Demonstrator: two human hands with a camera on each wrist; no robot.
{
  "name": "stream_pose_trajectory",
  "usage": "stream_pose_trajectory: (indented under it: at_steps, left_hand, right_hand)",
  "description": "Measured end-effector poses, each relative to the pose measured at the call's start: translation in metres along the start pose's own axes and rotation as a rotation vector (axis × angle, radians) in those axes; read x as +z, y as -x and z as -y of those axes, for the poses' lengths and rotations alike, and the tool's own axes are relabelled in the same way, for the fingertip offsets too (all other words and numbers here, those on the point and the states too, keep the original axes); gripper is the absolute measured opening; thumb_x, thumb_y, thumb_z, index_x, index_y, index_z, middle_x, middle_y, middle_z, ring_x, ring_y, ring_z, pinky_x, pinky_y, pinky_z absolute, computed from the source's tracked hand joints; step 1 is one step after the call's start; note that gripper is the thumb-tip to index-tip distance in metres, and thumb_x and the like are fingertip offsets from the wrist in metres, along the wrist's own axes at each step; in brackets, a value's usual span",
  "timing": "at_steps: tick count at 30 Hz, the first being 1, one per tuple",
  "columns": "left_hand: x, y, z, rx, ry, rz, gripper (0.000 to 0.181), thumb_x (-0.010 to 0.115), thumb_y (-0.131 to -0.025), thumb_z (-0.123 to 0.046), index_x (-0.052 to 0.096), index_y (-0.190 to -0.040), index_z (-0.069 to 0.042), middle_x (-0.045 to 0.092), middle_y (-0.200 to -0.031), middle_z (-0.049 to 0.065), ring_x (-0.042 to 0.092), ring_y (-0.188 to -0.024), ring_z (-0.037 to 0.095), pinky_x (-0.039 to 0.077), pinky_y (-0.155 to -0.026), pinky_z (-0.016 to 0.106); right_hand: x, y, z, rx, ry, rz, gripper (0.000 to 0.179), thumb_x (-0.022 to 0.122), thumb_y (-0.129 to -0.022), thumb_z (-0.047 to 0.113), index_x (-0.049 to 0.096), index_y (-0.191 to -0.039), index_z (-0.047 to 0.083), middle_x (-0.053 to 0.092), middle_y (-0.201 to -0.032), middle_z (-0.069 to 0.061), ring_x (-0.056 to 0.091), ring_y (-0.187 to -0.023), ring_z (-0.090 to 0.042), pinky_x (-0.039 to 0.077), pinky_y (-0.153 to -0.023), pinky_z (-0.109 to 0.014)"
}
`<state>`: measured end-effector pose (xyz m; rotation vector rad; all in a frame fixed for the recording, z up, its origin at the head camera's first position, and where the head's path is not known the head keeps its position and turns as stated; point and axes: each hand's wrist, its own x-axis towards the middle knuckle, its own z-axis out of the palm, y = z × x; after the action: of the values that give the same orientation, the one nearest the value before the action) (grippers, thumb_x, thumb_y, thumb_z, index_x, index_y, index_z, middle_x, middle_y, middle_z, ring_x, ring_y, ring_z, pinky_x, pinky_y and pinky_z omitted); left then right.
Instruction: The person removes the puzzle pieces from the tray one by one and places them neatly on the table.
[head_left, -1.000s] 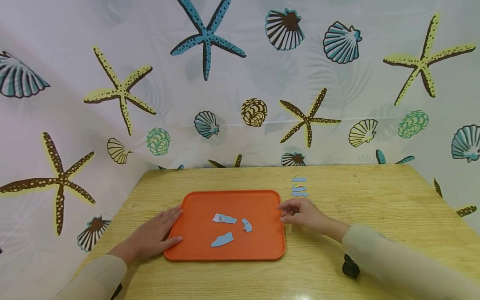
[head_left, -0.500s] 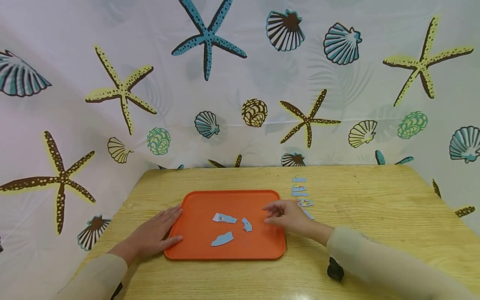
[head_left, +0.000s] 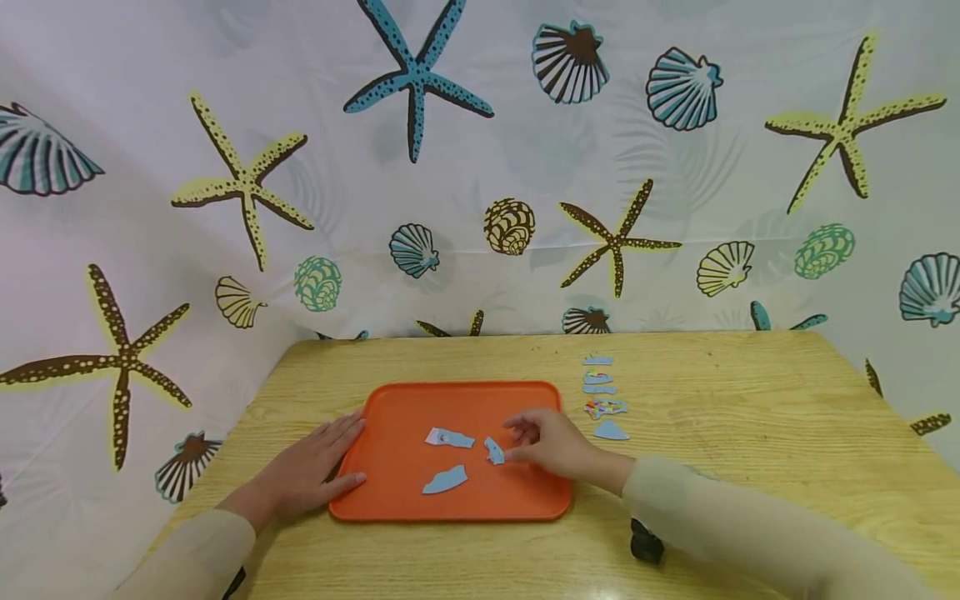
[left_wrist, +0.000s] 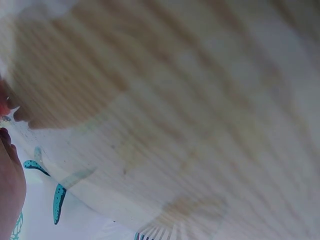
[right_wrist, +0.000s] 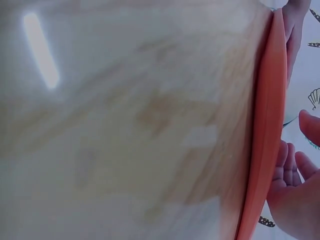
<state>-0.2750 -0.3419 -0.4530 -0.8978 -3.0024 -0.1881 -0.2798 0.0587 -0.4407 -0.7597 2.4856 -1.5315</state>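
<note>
An orange tray holds three flat, pale-blue, irregular puzzle pieces in the head view. My left hand lies with straight fingers along the tray's left rim. Over the tray's right half is my right hand, its thumb tip right at the small piece and its fingers loosely bent and apart from the thumb. Left of that lies a longer piece with a whitish end, and nearer the front a plain curved piece. The right wrist view shows the right hand beyond the tray's rim.
Several more pieces lie in a column on the wooden table right of the tray, among them a colourful piece and a plain blue triangular one. A cloth with starfish and shells hangs behind the table.
My right hand has moved left from the tray's right edge to the small piece, uncovering the colourful and triangular pieces on the table. The left hand has stayed in place.
</note>
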Motion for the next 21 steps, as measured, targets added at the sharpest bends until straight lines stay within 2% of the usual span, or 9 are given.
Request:
stream_pose_trajectory:
  at_steps: [9, 15, 21]
  left_hand:
    - [0.002, 0.0, 0.001, -0.002, -0.003, -0.002, 0.087, 0.042, -0.094, -0.064, 0.023, -0.154, -0.004, 0.02, -0.16, 0.008, 0.02, -0.145, 0.026, 0.018, -0.115, 0.051]
    - [0.002, 0.0, 0.001, 0.006, -0.002, -0.01, 0.087, 0.043, -0.094, -0.064, 0.023, -0.154, -0.003, 0.02, -0.16, 0.009, 0.021, -0.145, 0.027, 0.019, -0.114, 0.051]
    - [0.004, -0.001, 0.005, 0.027, -0.017, -0.026, 0.087, 0.044, -0.094, -0.063, 0.024, -0.154, -0.003, 0.022, -0.159, 0.01, 0.022, -0.144, 0.028, 0.02, -0.114, 0.051]
  right_hand:
    - [0.008, -0.009, 0.0, 0.03, 0.053, 0.025, 0.043, 0.079, -0.081, 0.007, 0.063, -0.118, -0.007, 0.062, -0.093, -0.01, 0.054, -0.074, -0.015, 0.048, -0.063, -0.023]
    - [0.011, -0.011, -0.002, 0.055, 0.08, 0.048, 0.043, 0.082, -0.079, 0.013, 0.064, -0.116, -0.003, 0.059, -0.092, -0.006, 0.053, -0.078, -0.015, 0.048, -0.066, -0.025]
    - [0.019, -0.01, -0.006, 0.065, 0.08, 0.02, 0.039, 0.083, -0.078, 0.016, 0.067, -0.11, 0.0, 0.058, -0.091, -0.005, 0.051, -0.076, -0.016, 0.046, -0.066, -0.026]
